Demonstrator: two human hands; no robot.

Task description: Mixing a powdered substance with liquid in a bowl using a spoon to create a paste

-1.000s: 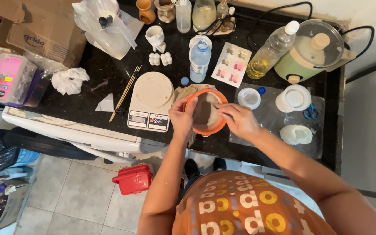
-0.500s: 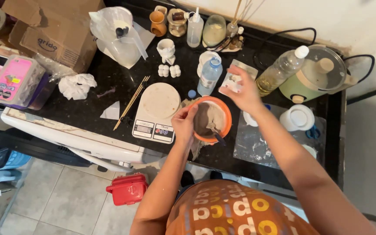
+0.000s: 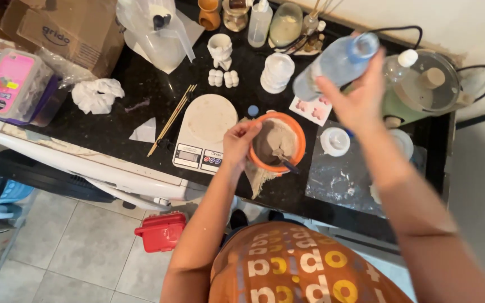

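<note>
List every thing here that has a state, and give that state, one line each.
Clear water bottle: lifted off the counter, tilted, blue cap on.
Right hand: closed around the bottle.
Orange bowl: on the counter, holds grey-brown powder and a stirrer.
Left hand: gripping the bowl's rim.
Kitchen scale: platform bare.
Green cooker: glass lid on.
Cardboard box: flaps open.

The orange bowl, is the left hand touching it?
Touching. The head view shows the left hand with its fingers curled over the rim of the orange bowl, no gap between them.
</note>
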